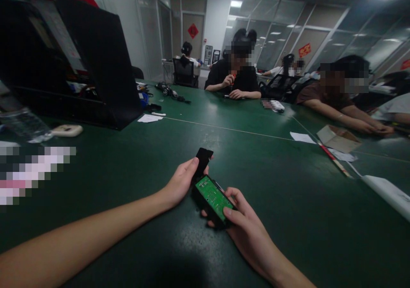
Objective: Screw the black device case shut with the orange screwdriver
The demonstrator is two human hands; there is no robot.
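Dark green table point(288, 185), its surface dully reflective, in a glass-walled office; a large black cabinet point(105, 70) stands at left, and a co-worker in black point(250, 77) sits across. Right hand point(248, 222) grips a black case point(204, 207), green circuit board point(214, 197) facing up, thumb on the board's near end. Left hand point(181, 179) pinches a black cover point(202, 162) just beyond the case's far end.

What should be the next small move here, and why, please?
I would perhaps lay the black piece on the green table, if it is loose. The left hand holds it close to the black case, whose green board lies exposed in the right hand. The freed left hand could then help steady the case.
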